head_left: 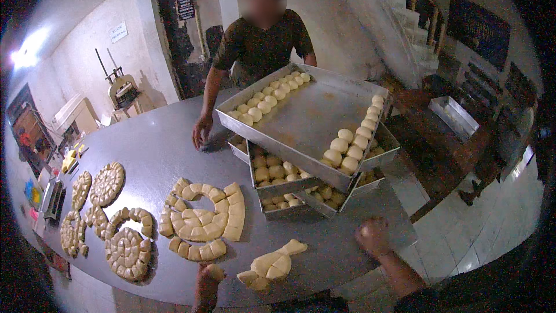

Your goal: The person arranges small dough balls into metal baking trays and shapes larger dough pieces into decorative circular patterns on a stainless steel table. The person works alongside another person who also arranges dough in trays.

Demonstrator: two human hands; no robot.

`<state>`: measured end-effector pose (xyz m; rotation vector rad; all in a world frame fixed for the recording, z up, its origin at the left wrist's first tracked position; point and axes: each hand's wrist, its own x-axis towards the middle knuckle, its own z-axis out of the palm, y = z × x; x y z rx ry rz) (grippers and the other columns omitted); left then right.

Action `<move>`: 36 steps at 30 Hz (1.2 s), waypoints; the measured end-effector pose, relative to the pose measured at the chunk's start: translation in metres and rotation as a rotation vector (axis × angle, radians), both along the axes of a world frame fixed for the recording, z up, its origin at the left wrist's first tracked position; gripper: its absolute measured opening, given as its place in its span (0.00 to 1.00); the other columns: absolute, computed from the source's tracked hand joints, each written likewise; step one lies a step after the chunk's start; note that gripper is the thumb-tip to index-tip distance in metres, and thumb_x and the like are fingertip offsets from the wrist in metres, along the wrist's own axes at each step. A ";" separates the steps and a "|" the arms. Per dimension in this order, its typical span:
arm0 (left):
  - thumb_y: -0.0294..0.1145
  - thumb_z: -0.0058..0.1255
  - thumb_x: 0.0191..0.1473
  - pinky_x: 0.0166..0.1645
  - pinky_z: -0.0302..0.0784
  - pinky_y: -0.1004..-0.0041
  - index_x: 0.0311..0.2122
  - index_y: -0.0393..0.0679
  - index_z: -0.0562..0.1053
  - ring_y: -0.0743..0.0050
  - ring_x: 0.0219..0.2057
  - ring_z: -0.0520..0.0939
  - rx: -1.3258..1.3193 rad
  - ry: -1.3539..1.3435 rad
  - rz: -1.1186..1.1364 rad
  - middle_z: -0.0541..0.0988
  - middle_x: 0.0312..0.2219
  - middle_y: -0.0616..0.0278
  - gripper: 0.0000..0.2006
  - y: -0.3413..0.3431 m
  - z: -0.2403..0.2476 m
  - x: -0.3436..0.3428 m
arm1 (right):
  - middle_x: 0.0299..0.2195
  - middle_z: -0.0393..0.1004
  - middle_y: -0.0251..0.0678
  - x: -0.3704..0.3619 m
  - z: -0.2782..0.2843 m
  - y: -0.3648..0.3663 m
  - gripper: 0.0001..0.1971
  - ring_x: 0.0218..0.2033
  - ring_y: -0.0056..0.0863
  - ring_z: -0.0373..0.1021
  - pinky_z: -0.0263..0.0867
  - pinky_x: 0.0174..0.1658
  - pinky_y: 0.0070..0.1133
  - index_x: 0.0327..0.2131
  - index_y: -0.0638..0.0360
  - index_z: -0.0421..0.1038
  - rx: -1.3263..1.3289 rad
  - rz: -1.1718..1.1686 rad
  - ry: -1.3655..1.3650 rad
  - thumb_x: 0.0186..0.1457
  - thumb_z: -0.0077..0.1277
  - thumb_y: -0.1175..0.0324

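Note:
At the table's near edge, my left hand is curled just below a curved strip of dough pieces; what lies under its fingers is hidden. Over the right part of the table my right hand is closed into a cupped shape, with a pale spot at its fingers too blurred to make out. Between the hands lies a small heap of cut dough pieces. Beyond my left hand sits a larger, partly broken-up round of scored dough. Several more scored rounds, such as a near one, spread leftward.
A metal tray with rows of dough balls tops a crosswise stack of filled trays. Across the metal table stands a person, one hand on it. A scale-like device is at the left edge.

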<state>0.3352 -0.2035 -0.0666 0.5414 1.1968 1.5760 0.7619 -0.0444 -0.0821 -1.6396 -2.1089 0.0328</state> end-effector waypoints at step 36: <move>0.26 0.53 0.46 0.34 0.62 0.78 0.27 0.43 0.63 0.80 0.30 0.64 -0.155 0.568 -0.008 0.64 0.26 0.68 0.09 0.062 0.017 0.147 | 0.36 0.70 0.33 0.016 0.239 0.181 0.13 0.38 0.24 0.67 0.62 0.43 0.22 0.41 0.60 0.66 0.139 0.474 1.045 0.51 0.45 0.67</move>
